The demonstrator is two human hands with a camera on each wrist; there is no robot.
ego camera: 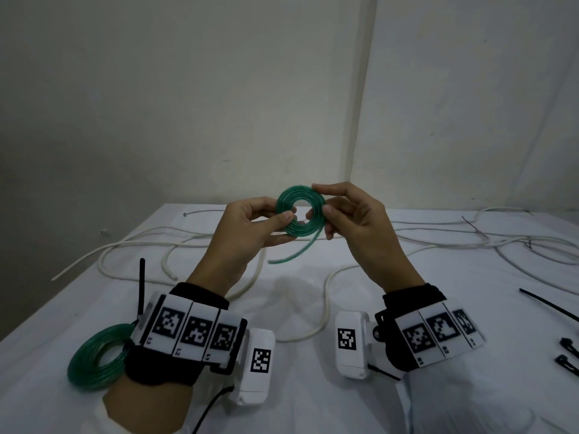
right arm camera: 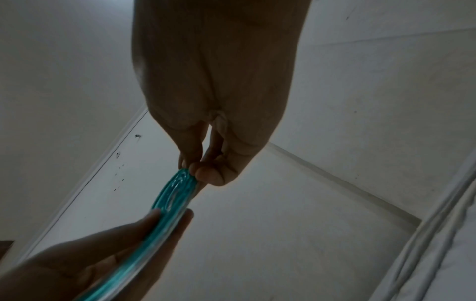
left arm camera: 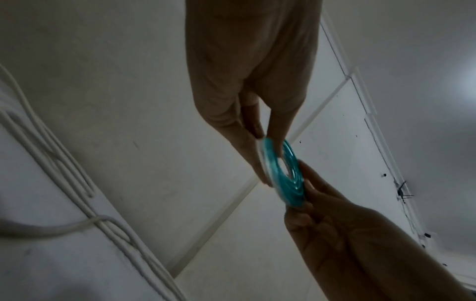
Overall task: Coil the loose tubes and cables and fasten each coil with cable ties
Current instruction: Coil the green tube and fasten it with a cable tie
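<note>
**Green tube coil pinched in both hands, tail hanging free**

Green coil [ego camera: 300,211] is held up in the air above the table [ego camera: 313,386], flat spiral facing the head camera, between the two hands. Tail end [ego camera: 293,253] drops loose off the lower right of the spiral, not wound in yet.

Left hand [ego camera: 247,233] pinches the coil's left side, thumb in front, fingers behind. Right hand [ego camera: 354,220] pinches the right side, thumb [ego camera: 329,210] on the front face, forefinger on the top edge. Wrist views show the same: digits clamped across the flat of the spiral from both sides.

Handling, as a judgement: thin, light, glossy plastic tube, probably springy and a bit slippery. Turns likely spring open if either pinch lets go. Best hold is across all turns at once, front to back, not on a single turn. Keep one pinch on while the other hand winds the tail or fetches a tie.

No tie visible on this coil, so fastening looks not yet done.

Second green coil [ego camera: 97,358] lies on the table by the left wrist. White cables [ego camera: 150,249] sprawl loose across the far table. Black ties [ego camera: 551,305] lie at the right edge, well apart from the hands.
</note>
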